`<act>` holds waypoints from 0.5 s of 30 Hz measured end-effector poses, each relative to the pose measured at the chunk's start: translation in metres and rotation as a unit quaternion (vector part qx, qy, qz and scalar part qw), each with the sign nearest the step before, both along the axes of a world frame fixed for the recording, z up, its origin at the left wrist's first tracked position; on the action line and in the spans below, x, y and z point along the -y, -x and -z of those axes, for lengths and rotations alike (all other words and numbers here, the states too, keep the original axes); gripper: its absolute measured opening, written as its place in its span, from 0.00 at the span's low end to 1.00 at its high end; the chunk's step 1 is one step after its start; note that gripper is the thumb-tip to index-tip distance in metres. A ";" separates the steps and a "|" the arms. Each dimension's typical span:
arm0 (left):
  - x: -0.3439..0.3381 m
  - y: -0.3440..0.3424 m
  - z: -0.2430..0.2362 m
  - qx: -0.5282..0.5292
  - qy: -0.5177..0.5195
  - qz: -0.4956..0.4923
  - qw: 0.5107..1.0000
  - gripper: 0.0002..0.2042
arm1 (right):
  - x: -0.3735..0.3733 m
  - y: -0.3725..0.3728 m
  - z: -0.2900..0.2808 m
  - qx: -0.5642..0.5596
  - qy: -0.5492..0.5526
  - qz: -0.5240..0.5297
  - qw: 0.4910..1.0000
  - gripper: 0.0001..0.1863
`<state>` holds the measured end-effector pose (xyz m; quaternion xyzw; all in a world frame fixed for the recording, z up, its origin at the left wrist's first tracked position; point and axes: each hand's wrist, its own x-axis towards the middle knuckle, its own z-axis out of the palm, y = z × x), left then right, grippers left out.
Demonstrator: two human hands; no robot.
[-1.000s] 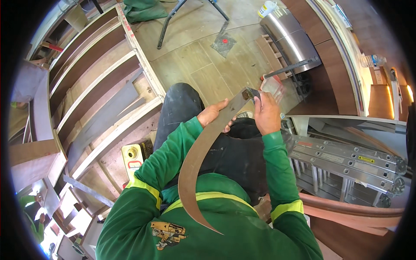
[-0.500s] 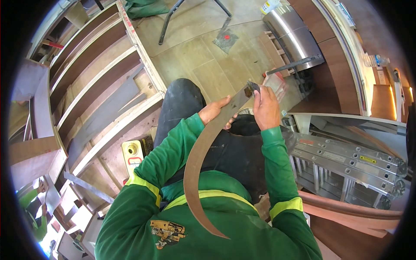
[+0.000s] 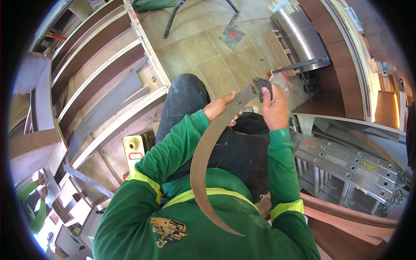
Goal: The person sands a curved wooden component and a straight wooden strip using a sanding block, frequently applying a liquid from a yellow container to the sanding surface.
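A long, curved brown strip (image 3: 199, 173), thin and tapering at its lower end, arcs from my hands down across my lap and green top. My left hand (image 3: 219, 107) grips it near its upper end, thumb on top and fingertips showing past the other edge. My right hand (image 3: 276, 106) pinches a small dark flat piece (image 3: 261, 88) at the strip's upper tip. Whether this is a pad, a scraper or something else I cannot make out. Partly hidden below the hands is a round pale container (image 3: 253, 105), near my knees.
Left, a wooden shelf frame (image 3: 134, 51) lies with grey offcuts in it, near a yellowish can (image 3: 132, 149). An aluminium ladder (image 3: 346, 161) lies right, below a steel cylinder (image 3: 299, 37). Black legs (image 3: 173, 19) stand ahead; another person's green sleeve (image 3: 40, 216) shows far left.
My right hand has shifted slightly right, and more of the dark piece shows at the strip's tip. The strip and my left hand have moved a little rightward in view.
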<state>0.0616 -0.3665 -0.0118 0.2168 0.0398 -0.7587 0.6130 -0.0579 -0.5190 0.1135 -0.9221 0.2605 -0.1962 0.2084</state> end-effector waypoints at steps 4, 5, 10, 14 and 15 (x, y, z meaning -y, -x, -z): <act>0.001 -0.001 -0.006 0.005 -0.020 0.009 1.000 0.27 | 0.008 0.001 -0.007 -0.008 0.029 0.010 0.999 0.10; -0.001 -0.002 -0.007 -0.005 -0.016 0.007 1.000 0.27 | 0.007 0.001 -0.007 -0.014 0.038 0.010 0.999 0.10; -0.001 -0.003 -0.007 -0.034 -0.010 0.010 0.999 0.27 | -0.007 0.005 0.002 -0.033 0.053 -0.028 0.998 0.10; -0.004 -0.007 -0.007 -0.004 -0.013 0.008 1.000 0.28 | -0.020 0.011 -0.007 -0.049 0.008 -0.041 0.998 0.10; -0.004 -0.008 -0.009 0.014 -0.012 0.007 1.000 0.29 | -0.019 0.012 -0.010 -0.043 -0.006 -0.041 0.998 0.09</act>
